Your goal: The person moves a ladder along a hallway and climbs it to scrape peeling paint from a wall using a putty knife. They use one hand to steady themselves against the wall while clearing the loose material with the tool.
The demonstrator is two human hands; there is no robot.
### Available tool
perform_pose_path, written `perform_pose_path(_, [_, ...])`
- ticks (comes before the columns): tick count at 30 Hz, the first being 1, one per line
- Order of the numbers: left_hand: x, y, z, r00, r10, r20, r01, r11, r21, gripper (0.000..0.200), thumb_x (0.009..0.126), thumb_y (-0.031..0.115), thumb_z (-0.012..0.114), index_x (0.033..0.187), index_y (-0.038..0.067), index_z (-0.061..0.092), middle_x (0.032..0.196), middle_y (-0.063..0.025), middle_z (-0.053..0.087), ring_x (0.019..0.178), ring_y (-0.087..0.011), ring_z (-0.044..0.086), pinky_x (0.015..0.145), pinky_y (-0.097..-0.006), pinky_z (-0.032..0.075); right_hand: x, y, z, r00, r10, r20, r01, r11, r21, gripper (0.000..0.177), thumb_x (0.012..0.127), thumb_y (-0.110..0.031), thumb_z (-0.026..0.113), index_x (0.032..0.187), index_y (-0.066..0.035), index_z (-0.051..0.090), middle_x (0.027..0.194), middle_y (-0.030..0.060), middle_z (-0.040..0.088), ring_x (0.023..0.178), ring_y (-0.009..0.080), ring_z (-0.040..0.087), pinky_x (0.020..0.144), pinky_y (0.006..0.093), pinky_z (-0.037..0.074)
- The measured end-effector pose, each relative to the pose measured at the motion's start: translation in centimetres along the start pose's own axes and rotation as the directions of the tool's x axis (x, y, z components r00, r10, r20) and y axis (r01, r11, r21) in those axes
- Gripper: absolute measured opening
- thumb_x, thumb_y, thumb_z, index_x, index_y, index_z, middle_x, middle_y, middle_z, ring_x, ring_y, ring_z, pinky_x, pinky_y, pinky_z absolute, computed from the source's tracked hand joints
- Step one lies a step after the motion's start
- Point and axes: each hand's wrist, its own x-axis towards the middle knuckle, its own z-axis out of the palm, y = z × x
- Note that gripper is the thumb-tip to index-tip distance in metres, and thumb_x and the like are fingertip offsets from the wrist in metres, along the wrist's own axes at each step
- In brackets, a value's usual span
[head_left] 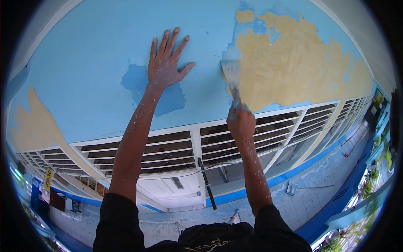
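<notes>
My left hand [166, 61] lies flat with fingers spread against a light blue painted surface [92, 71] overhead. My right hand [241, 122] grips the handle of a wide scraper [231, 75]. The scraper's blade rests on the paint edge beside a large bare tan patch [294, 63] where the blue coat is gone. A darker blue patch [168, 94] shows just below my left hand. Both forearms are speckled with paint flecks.
White louvred vents [176, 151] run in a row below the painted surface. A long dark pole [208, 185] leans near them. Another bare tan patch [31, 126] is at the far left. A blue-trimmed wall and floor [319, 185] lie beyond, plants at the right edge.
</notes>
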Motion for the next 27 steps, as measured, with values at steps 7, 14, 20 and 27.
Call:
perform_pose_path(7, [0.3, 0.0, -0.1, 0.999, -0.022, 0.03, 0.02, 0.998, 0.065, 0.086, 0.09, 0.069, 0.064, 0.163, 0.031, 0.038, 0.174, -0.0029, 0.024, 0.159, -0.0268, 0.024, 0.128, -0.0562, 0.018, -3.5, 0.5, 0.6, 0.999, -0.02, 0.026, 0.021, 0.999, -0.043, 0.044, 0.098, -0.016, 0.065, 0.141, -0.011, 0.06, 0.071, 0.0213, 0.067, 0.062, 0.0429, 0.067, 0.051, 0.0513, 0.052])
perform_pose_path(14, [-0.1, 0.1, 0.0, 1.0, -0.011, 0.024, 0.011, 1.0, 0.001, 0.088, 0.09, 0.065, 0.068, 0.164, 0.03, 0.035, 0.173, -0.0045, 0.025, 0.159, -0.0287, 0.022, 0.128, -0.0575, 0.016, -4.5, 0.5, 2.2, 0.999, -0.003, 0.052, 0.003, 1.0, 0.001, 0.023, 0.096, -0.015, 0.066, 0.116, -0.004, 0.068, 0.074, 0.0214, 0.068, 0.062, 0.043, 0.067, 0.055, 0.0519, 0.053])
perform_pose_path(20, [0.2, -0.1, 0.1, 1.0, -0.012, 0.008, 0.012, 1.0, -0.005, 0.087, 0.09, 0.065, 0.068, 0.163, 0.03, 0.036, 0.173, -0.0047, 0.026, 0.159, -0.0298, 0.023, 0.128, -0.0585, 0.017, -3.3, -1.6, 0.7, 0.999, -0.001, 0.051, 0.0, 1.0, 0.023, 0.021, 0.097, -0.013, 0.064, 0.115, -0.003, 0.07, 0.077, 0.0213, 0.069, 0.061, 0.0437, 0.067, 0.053, 0.0509, 0.054])
perform_pose_path(27, [0.0, -0.1, 0.3, 1.0, 0.006, -0.027, -0.007, 1.0, -0.016, 0.087, 0.088, 0.064, 0.07, 0.162, 0.03, 0.038, 0.172, -0.0057, 0.028, 0.158, -0.0311, 0.025, 0.126, -0.0599, 0.019, -4.9, -0.9, 2.4, 0.992, 0.051, 0.112, -0.052, 0.999, 0.005, 0.014, 0.091, -0.013, 0.068, 0.098, -0.001, 0.07, 0.078, 0.022, 0.069, 0.065, 0.0448, 0.068, 0.058, 0.0546, 0.055])
